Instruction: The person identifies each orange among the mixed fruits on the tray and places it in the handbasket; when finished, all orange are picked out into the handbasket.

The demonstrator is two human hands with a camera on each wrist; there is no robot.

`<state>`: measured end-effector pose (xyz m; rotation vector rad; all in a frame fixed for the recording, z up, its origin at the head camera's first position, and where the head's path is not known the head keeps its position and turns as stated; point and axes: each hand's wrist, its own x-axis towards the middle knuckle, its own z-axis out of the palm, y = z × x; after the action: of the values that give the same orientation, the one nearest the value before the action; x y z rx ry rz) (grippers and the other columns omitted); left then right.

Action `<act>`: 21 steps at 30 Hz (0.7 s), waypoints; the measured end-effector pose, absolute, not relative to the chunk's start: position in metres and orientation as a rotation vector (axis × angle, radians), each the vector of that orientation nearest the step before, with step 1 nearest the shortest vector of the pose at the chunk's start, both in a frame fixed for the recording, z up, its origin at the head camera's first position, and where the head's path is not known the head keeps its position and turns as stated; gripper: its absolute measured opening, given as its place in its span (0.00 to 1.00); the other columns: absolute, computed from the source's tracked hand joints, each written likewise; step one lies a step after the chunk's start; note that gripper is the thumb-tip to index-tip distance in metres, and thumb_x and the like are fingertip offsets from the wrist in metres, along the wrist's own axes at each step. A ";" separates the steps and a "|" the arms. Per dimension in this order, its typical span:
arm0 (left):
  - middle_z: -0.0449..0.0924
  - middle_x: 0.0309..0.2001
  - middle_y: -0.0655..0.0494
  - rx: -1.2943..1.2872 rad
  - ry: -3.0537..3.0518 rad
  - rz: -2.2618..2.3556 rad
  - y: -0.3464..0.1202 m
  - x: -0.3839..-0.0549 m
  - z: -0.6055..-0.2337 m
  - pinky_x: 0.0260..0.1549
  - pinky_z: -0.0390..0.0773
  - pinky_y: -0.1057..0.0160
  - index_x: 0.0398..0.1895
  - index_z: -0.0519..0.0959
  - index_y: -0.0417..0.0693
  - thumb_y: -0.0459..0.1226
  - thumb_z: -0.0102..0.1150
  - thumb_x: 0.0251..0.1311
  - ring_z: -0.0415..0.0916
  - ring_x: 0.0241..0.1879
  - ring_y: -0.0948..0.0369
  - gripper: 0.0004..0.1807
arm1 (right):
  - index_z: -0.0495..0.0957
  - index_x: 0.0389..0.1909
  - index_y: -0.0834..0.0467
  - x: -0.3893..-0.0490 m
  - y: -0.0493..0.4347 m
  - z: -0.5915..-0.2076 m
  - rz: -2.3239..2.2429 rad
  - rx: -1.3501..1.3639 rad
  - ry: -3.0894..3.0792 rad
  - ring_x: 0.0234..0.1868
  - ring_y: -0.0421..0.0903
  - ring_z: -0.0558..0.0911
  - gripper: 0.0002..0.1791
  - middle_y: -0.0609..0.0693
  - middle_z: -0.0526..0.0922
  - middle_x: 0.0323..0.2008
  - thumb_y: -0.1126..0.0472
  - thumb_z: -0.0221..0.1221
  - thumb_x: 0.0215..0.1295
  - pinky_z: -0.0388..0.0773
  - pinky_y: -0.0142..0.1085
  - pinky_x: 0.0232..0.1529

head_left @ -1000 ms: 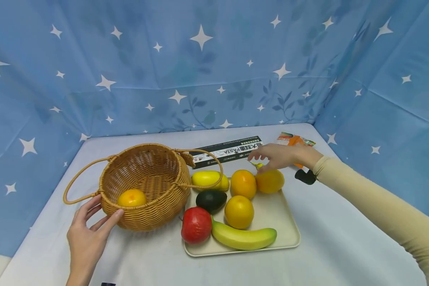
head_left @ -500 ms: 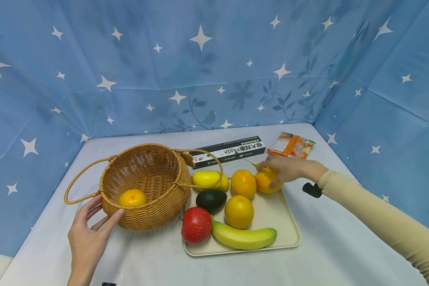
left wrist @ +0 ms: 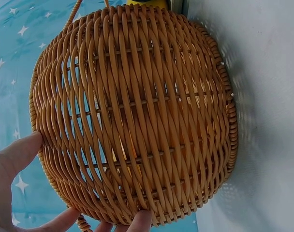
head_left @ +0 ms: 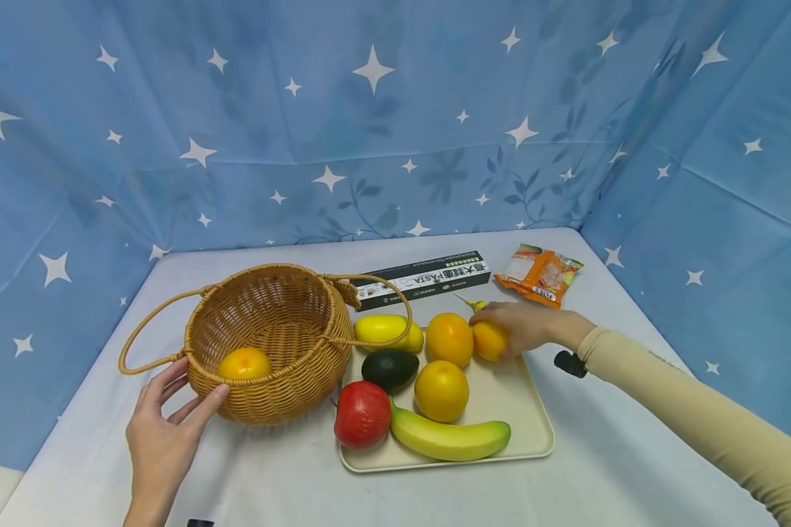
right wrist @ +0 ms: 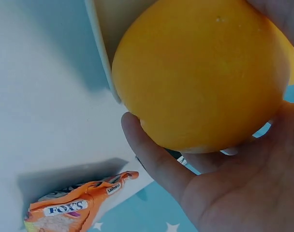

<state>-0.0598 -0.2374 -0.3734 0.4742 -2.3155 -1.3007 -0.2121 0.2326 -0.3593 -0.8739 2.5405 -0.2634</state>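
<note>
Orange fruit (head_left: 489,340) sits at the far right corner of the cream tray (head_left: 494,399), where we see the right hand (head_left: 527,324) holding it, thumb and fingers round its sides. Its body looks nearly round (the right wrist view cuts off its top edge), so we cannot tell which way its long axis runs or where its ends point. Just to its left, we find a rounder fruit (head_left: 450,339). Along the tray's near edge we see a banana (head_left: 451,440), its long axis running left to right and its green tip pointing right. The left hand (head_left: 165,432) has its fingers spread wide, touching a wicker basket (head_left: 286,399), whose handles slant out to left and right; inside, we see a yellow-orange fruit (head_left: 245,364) near the front wall.
</note>
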 end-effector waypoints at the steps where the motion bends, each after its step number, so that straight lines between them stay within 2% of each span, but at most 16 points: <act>1: 0.67 0.58 0.54 0.472 -2.315 -1.301 -0.237 -0.060 -0.373 0.35 0.73 0.90 0.63 0.70 0.43 0.34 0.72 0.50 0.67 0.53 0.65 0.35 | 0.69 0.62 0.55 -0.211 0.233 -0.360 -0.262 -0.869 2.540 0.55 0.56 0.73 0.37 0.58 0.72 0.59 0.56 0.72 0.50 0.73 0.57 0.61; 7: 0.67 0.58 0.54 0.475 -2.318 -1.302 -0.237 -0.061 -0.373 0.35 0.72 0.91 0.64 0.70 0.43 0.34 0.72 0.50 0.68 0.54 0.62 0.35 | 0.70 0.61 0.56 -0.210 0.233 -0.362 -0.242 -0.896 2.559 0.56 0.58 0.73 0.38 0.61 0.72 0.60 0.55 0.73 0.48 0.73 0.57 0.61; 14: 0.66 0.57 0.58 0.496 -2.322 -1.314 -0.238 -0.060 -0.373 0.35 0.73 0.90 0.64 0.70 0.45 0.36 0.72 0.51 0.66 0.53 0.68 0.35 | 0.70 0.61 0.57 -0.209 0.231 -0.362 -0.233 -0.886 2.558 0.57 0.60 0.72 0.38 0.62 0.71 0.60 0.54 0.73 0.48 0.72 0.58 0.61; 21: 0.66 0.58 0.57 0.507 -2.329 -1.326 -0.238 -0.060 -0.374 0.35 0.73 0.91 0.64 0.70 0.45 0.36 0.72 0.51 0.67 0.54 0.67 0.36 | 0.70 0.61 0.56 -0.210 0.231 -0.362 -0.223 -0.868 2.549 0.58 0.60 0.72 0.38 0.62 0.71 0.61 0.53 0.73 0.48 0.72 0.58 0.62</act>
<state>-0.0599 -0.2383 -0.3742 0.5065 -2.3293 -1.3263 -0.2097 0.2306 -0.3624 -0.8683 2.5494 -0.2231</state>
